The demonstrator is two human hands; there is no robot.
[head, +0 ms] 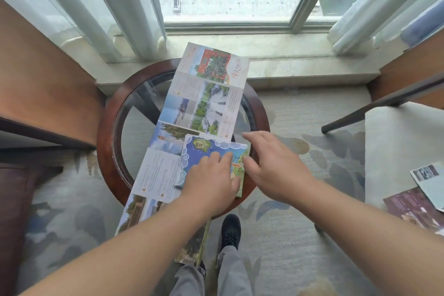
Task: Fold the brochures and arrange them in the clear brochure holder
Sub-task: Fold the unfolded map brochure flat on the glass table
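Observation:
A long unfolded brochure (204, 101) with photo panels lies diagonally across the round glass table (108, 127), its near end hanging over the table's front edge. On top of its near part lies a folded blue map brochure (204, 151). My left hand (211, 182) presses flat on the map brochure with straight fingers. My right hand (271, 166) hovers at the map brochure's right edge, fingers spread and relaxed, thumb touching the paper's edge. No clear brochure holder is in view.
A chair (396, 151) with a pale seat stands at the right and carries two more brochures (422, 190). A brown armchair (48, 84) stands at the left. Behind the table are the window sill (288, 55) and curtains. My foot (230, 228) is on the carpet below.

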